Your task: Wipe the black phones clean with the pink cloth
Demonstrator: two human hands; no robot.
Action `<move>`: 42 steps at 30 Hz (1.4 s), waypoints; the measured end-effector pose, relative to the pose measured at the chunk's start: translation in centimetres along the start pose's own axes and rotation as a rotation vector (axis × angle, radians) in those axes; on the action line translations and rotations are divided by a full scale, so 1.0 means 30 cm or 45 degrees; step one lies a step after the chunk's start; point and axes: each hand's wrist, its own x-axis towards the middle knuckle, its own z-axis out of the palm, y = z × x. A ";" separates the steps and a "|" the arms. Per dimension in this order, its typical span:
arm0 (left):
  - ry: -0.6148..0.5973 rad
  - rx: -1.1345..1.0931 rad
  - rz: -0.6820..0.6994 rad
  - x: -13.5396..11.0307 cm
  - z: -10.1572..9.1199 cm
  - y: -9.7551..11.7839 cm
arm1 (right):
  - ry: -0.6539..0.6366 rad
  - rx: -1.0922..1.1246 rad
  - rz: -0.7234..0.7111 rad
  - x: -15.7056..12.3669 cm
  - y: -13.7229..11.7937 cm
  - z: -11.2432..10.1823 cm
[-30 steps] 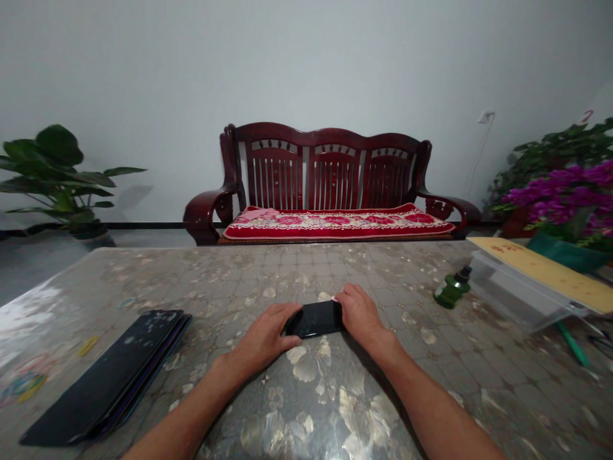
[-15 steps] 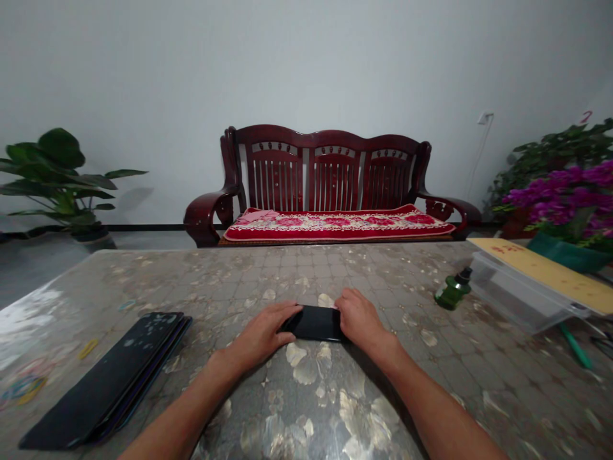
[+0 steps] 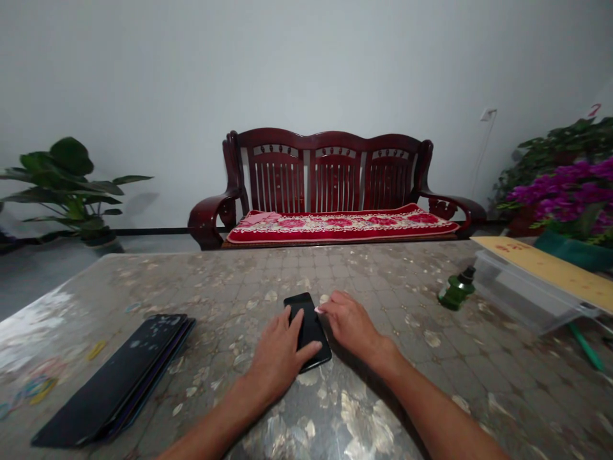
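Observation:
A black smartphone lies flat on the table, screen up, its long side pointing away from me and slightly tilted left. My left hand rests on its left and lower part, fingers spread, with the thumb across the lower screen. Beside the phone's right edge is my right hand, its fingers curled in a pinch. A small whitish bit shows at those fingertips, too small to name. The palm side of the right hand is hidden.
Black folded covers and rubber bands lie on the patterned table at left. At right stand a green bottle and a clear plastic box under a yellow board. A wooden bench stands beyond.
The phone has turned from crosswise to lengthwise. My left hand has shifted from gripping its left end to lying over it; my right hand has let go of the right end and now pinches beside it.

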 end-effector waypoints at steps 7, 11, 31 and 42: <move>-0.105 0.096 -0.010 -0.028 0.033 0.079 | 0.065 0.094 -0.198 -0.010 0.003 0.061; -0.241 0.079 0.054 -0.002 0.023 0.059 | 0.027 0.028 -0.299 -0.008 0.019 0.060; -0.330 0.115 0.446 -0.027 -0.053 0.084 | 0.068 -0.203 0.102 0.043 0.058 0.050; -0.361 0.272 0.398 -0.032 -0.069 0.142 | -0.047 -0.282 0.148 0.106 0.043 0.041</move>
